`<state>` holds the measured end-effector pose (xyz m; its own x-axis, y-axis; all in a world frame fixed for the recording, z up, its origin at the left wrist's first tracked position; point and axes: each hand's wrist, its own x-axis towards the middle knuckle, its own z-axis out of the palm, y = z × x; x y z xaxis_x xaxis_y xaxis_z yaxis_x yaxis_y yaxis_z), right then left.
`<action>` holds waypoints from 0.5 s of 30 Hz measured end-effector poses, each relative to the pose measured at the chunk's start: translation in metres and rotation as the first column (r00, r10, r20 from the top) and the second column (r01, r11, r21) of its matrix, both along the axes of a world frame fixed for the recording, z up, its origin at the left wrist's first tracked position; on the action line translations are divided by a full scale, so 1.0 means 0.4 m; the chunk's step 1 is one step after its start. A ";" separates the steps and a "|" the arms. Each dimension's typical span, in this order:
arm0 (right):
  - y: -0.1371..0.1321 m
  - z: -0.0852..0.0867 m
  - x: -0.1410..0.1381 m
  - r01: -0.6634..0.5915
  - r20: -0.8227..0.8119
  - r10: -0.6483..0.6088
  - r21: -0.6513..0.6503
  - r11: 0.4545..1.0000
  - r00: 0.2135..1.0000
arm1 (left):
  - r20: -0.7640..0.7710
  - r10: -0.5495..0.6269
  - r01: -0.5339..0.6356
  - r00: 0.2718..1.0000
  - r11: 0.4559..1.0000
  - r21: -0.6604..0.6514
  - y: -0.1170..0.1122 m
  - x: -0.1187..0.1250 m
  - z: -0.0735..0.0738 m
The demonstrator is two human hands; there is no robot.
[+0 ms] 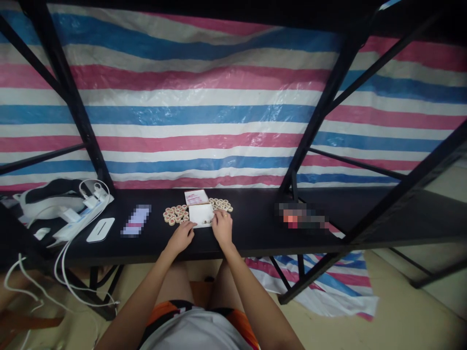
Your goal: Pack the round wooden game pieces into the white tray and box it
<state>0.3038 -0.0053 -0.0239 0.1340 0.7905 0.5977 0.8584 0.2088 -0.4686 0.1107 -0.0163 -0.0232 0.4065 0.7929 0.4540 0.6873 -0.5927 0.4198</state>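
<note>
In my head view, the white box [200,212] sits on the black table [251,218], its lid [196,197] tipped back, between two groups of xiangqi pieces [171,221]. The left hand [183,235], fingers curled, is at the near-left corner; the right hand [222,226], fingers bent, is at the right side. I cannot tell whether either grips anything.
</note>
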 end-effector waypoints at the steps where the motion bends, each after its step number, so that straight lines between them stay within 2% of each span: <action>1: 0.005 -0.005 0.009 0.077 -0.057 -0.078 -0.027 0.997 0.995 | 0.006 0.005 -0.005 1.000 1.000 -0.002 -0.001 0.000 0.001; 4: 0.023 -0.021 0.027 0.171 -0.092 -0.188 -0.166 0.971 0.978 | 0.020 0.014 -0.014 1.000 1.000 -0.002 -0.002 -0.002 0.001; 8: 0.035 -0.028 0.024 0.153 0.072 -0.138 -0.293 0.944 0.988 | 0.017 0.009 -0.009 1.000 1.000 0.006 0.002 -0.004 -0.003; 12: 0.033 -0.020 0.012 0.172 0.173 -0.120 -0.328 0.929 0.978 | 0.005 0.016 -0.016 1.000 1.000 0.011 0.004 -0.003 -0.004; 15: 0.029 -0.018 0.010 0.216 0.182 -0.167 -0.300 0.929 0.969 | 0.006 0.023 -0.023 1.000 1.000 0.013 0.005 -0.001 -0.004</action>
<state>0.3077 0.0063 -0.0311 0.2295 0.9093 0.3472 0.9327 -0.1034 -0.3456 0.1102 -0.0144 -0.0249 0.3851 0.7959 0.4672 0.6984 -0.5823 0.4162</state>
